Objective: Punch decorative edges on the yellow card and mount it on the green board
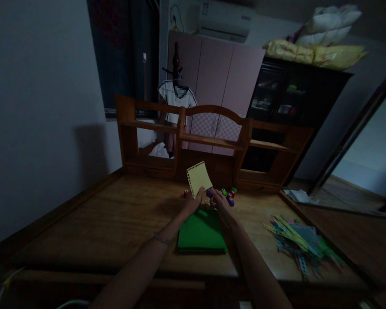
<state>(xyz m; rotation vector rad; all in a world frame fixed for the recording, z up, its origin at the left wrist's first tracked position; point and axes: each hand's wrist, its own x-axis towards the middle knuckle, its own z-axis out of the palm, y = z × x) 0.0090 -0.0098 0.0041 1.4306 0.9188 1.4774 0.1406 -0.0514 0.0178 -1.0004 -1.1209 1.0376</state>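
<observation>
My left hand [194, 201] is closed on the lower edge of a yellow paper card [197, 177], thumb on its face. The card is held up and tilted, with a row of dark marks or holes along its top and left edges. My right hand [219, 201] is closed round a small purple piece [209, 192] beside the card's lower right corner; its exact kind is too small to make out. Below both hands lies a green folded cloth or flat stack [202, 234]. Small pale bits [207, 204] are scattered between the hands.
Small red, green and purple pieces with white tops [231, 195] stand beyond my right hand, and a red one [185, 194] is left of the card. A pile of patterned paper strips [300, 240] lies at the right. A wooden shelf unit [212, 139] borders the table's back.
</observation>
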